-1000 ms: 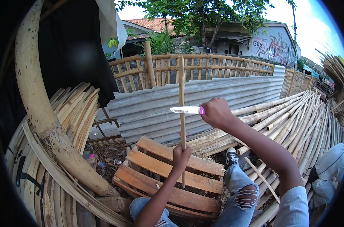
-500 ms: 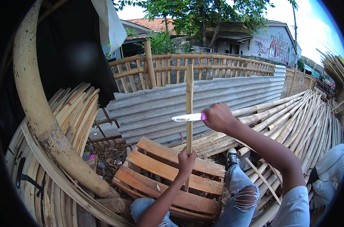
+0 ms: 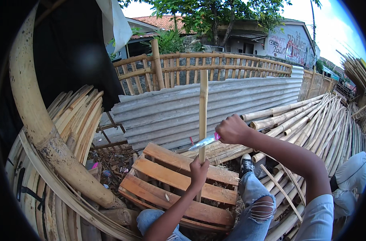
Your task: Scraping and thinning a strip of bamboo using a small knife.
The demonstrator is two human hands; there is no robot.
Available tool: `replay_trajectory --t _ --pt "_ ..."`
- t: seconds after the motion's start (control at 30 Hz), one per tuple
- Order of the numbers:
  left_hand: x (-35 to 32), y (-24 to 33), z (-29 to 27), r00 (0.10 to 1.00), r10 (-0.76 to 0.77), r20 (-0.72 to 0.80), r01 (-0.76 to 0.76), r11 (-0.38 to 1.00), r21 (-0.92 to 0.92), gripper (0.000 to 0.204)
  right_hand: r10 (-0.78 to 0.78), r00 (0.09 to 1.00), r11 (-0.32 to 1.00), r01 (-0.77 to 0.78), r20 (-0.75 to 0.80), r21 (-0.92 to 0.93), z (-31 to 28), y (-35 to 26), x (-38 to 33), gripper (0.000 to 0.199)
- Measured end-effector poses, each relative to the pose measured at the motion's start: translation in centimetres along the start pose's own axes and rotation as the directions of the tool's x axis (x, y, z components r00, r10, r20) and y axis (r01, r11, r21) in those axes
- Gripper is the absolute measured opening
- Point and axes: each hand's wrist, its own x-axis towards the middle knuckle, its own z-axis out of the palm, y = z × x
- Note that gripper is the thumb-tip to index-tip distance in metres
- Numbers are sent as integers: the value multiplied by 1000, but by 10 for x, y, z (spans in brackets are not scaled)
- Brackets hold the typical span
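Observation:
My left hand [image 3: 199,172] is wrapped round the lower part of a bamboo strip [image 3: 203,104], which stands nearly upright. Its bottom end passes down by a slatted wooden crate [image 3: 179,184] between my legs. In my right hand [image 3: 233,129] is a knife [image 3: 206,141] with a pink handle and a broad shiny blade. The blade lies across the strip a little above my left fist, its tip slanting down to the left.
A thick bamboo pole [image 3: 46,138] and stacked split bamboo [image 3: 80,116] stand at the left. Many bamboo poles [image 3: 311,124] lie on the right. Behind the crate run a corrugated metal sheet [image 3: 163,112] and a bamboo fence [image 3: 231,68]. Cut scraps litter the ground [image 3: 118,164].
My right hand has come down with the knife along the strip, closer to my left hand. The blade has tilted from level to tip-down. My left hand keeps its hold.

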Motion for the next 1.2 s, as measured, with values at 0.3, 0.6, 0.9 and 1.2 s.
replay_trajectory --t 0.3,0.6,0.9,1.2 --pt "-4 13 -1 984 -160 81 171 975 -144 17 -6 999 997 3 41 82 -1 -12 1 23" --pt "-1 16 -7 945 -255 207 302 921 -244 18 18 996 995 -26 85 97 2 -14 1 22" --pt "7 10 -9 902 -234 363 355 881 -314 18 204 966 972 -180 -158 151 -8 0 10 24" --pt "10 8 -7 883 -231 409 380 863 -332 22 346 924 933 -320 -162 165 -18 13 16 22"
